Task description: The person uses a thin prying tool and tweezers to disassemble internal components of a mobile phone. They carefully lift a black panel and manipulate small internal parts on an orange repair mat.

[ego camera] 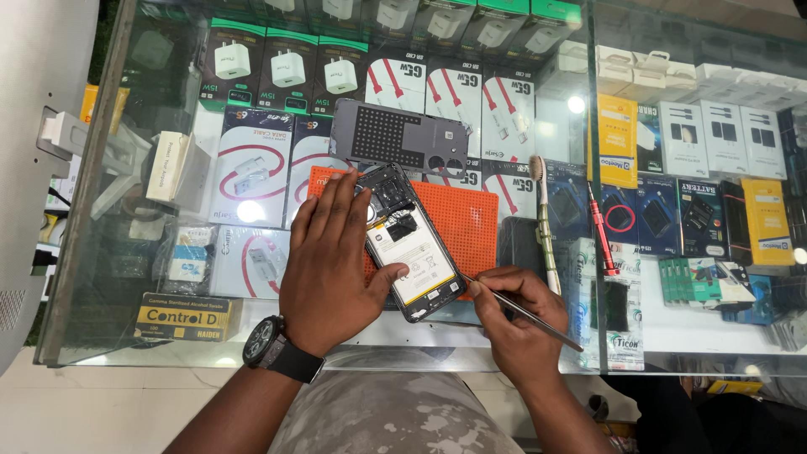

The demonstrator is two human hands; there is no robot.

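An opened smartphone (pixel 412 248) lies back-side up on an orange mat (pixel 458 214) on the glass counter, its battery and circuit board exposed. My left hand (pixel 332 261), with a black watch on the wrist, presses flat on the phone's left edge. My right hand (pixel 517 324) holds thin metal tweezers (pixel 525 313), their tip touching the phone's lower right edge. The grey removed back cover (pixel 399 136) rests just beyond the mat.
A toothbrush (pixel 544 223) and a red screwdriver (pixel 601 231) lie on the glass to the right of the mat. Beneath the glass counter (pixel 118 252), boxed chargers and cables fill the showcase. A white device stands at the far left.
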